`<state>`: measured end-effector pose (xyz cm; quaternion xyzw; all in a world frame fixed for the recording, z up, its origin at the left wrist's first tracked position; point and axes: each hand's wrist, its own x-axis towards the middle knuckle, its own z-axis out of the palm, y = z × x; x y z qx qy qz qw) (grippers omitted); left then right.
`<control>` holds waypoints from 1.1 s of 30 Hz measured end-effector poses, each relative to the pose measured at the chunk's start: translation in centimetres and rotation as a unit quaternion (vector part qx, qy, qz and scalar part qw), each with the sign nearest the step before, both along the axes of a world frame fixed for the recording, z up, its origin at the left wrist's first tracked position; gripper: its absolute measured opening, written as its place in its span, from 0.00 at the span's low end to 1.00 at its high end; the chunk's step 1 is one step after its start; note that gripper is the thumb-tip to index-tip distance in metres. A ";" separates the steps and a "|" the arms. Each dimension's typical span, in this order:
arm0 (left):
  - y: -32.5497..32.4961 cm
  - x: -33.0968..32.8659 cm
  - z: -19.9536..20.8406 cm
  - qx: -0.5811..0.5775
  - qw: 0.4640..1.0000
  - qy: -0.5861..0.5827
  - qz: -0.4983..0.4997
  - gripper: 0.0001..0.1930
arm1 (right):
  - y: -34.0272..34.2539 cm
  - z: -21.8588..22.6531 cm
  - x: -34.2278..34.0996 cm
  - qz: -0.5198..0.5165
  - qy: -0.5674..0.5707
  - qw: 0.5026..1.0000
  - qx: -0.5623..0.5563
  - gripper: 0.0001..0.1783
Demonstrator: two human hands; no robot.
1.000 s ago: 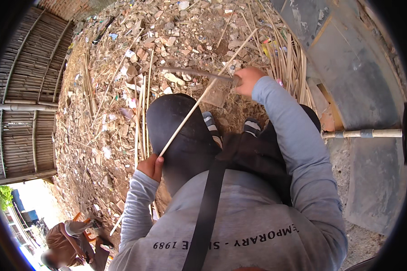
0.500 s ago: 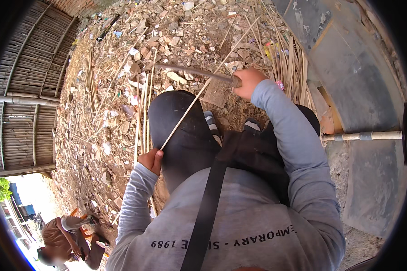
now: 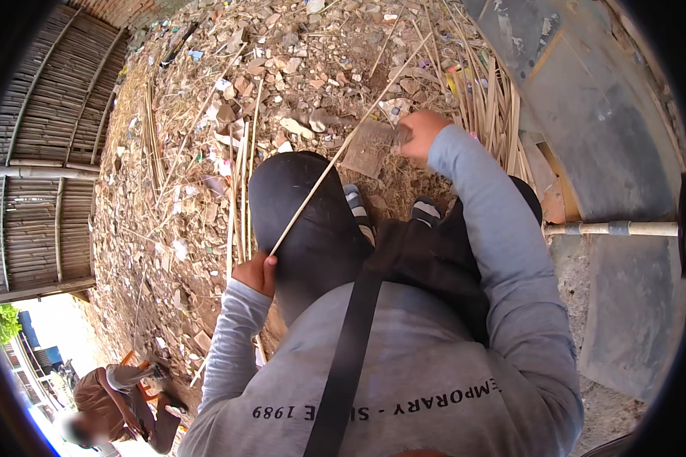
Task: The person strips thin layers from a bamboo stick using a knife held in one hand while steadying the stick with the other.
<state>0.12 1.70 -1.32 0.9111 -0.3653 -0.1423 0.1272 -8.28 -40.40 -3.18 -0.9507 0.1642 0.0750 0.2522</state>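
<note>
A long thin pale bamboo strip (image 3: 320,183) slants up and to the right across my left knee. Its near end is pinched in my left hand (image 3: 256,273), fingers closed round it beside the thigh. My right hand (image 3: 421,135) is closed round the short handle of a knife (image 3: 402,135), held just right of the strip. The blade is smeared by motion, so I cannot tell whether it touches the strip. Below the knife, a flat brown piece (image 3: 367,148) lies on the ground in front of my sandalled feet.
Several loose strips (image 3: 242,190) lie left of my knee, with a larger bundle (image 3: 499,114) at the right. Stones and litter (image 3: 198,114) cover the ground. Grey sheets (image 3: 610,137) stand on the right, a bamboo wall (image 3: 42,99) on the left. A person (image 3: 122,407) sits at lower left.
The knife blade, plain half a second ago across the strip, is now blurred. My right hand has shifted very slightly; the left hand keeps its place on the strip.
</note>
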 end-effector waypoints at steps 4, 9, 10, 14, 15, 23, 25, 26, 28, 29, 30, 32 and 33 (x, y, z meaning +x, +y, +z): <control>-0.4 0.4 0.9 -0.011 1.000 0.006 -0.004 0.20 | -3.4 -1.2 0.5 -0.166 0.030 0.985 0.033 0.27; 0.2 0.3 0.3 -0.006 1.000 0.006 0.008 0.21 | 0.5 -0.4 0.5 -0.033 -0.035 0.999 0.010 0.15; 0.3 0.3 0.1 -0.022 1.000 0.007 0.008 0.21 | 1.4 0.2 0.5 -0.032 -0.030 0.999 0.014 0.15; -0.4 0.3 0.2 -0.048 0.999 0.018 0.001 0.20 | -0.3 -1.1 0.0 -0.048 -0.017 0.999 0.005 0.16; -0.2 0.4 0.3 -0.029 1.000 0.010 0.002 0.19 | -1.0 -1.2 0.2 -0.078 -0.040 0.996 -0.007 0.16; 0.2 0.8 0.4 -0.034 0.998 0.054 0.006 0.21 | 1.9 -0.3 0.6 -0.044 -0.068 0.997 -0.006 0.21; 0.2 0.9 0.2 -0.042 0.997 0.064 0.003 0.22 | 1.1 0.4 0.7 -0.023 -0.041 0.999 0.019 0.21; 0.0 0.9 0.2 -0.051 0.996 0.075 -0.006 0.22 | -0.3 -0.7 0.5 -0.028 -0.039 0.999 0.020 0.21; -0.4 0.9 0.6 -0.050 0.996 0.073 -0.009 0.21 | -3.0 -3.5 0.3 -0.118 -0.045 0.992 0.000 0.21; -0.3 0.8 0.6 -0.045 0.997 0.063 -0.008 0.21 | -3.0 -3.2 0.3 -0.159 -0.040 0.985 0.046 0.20; -0.2 0.8 0.6 -0.040 0.998 0.053 -0.007 0.21 | -3.0 -2.9 0.5 -0.158 -0.043 0.985 0.047 0.20; 0.0 0.8 1.0 -0.020 0.999 0.050 -0.001 0.21 | -2.4 -1.8 0.6 -0.116 -0.017 0.993 0.007 0.19; 0.2 0.8 0.7 -0.026 0.998 0.057 0.001 0.21 | -1.3 -1.3 0.7 -0.114 -0.013 0.993 0.007 0.19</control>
